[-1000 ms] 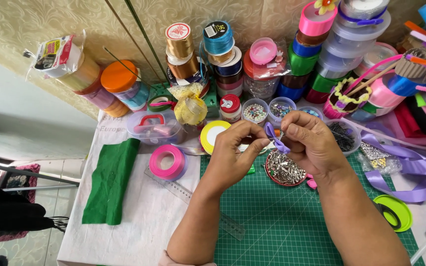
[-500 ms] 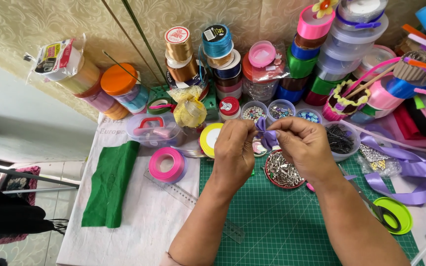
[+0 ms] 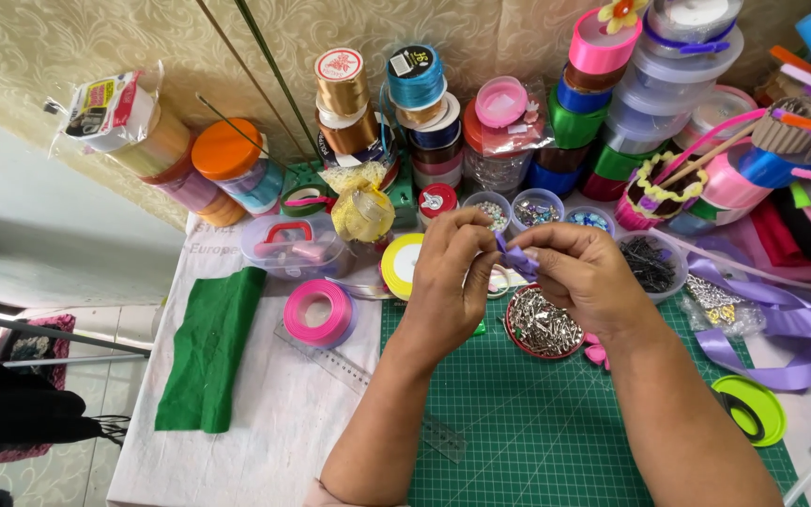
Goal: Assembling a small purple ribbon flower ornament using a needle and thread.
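Purple ribbon piece [image 3: 516, 257]: pinched between both hands above the far edge of the green mat [image 3: 556, 441], just over the round tin of pins [image 3: 543, 324].

Left hand [image 3: 450, 272]: fingers closed narrowly on the piece's left side; thumb and forefinger tips are pressed together.

Right hand [image 3: 582, 274]: fingers curled, closed on the piece's right side. How far the fold is formed cannot be told; most of the ribbon is hidden by fingertips.

Handling note, as a judgement: the fold is best kept tight with pressure held at the fingertips, and the hands kept low over the mat so a slipped piece is caught near the tin.

Nearby: pink ribbon roll [image 3: 321, 313] and yellow roll [image 3: 402, 267] at the mat's far left corner; clear ruler [image 3: 368, 385] along its left edge; green felt [image 3: 208, 347] near the table's left edge; loose lilac ribbon [image 3: 781, 319] at the right.
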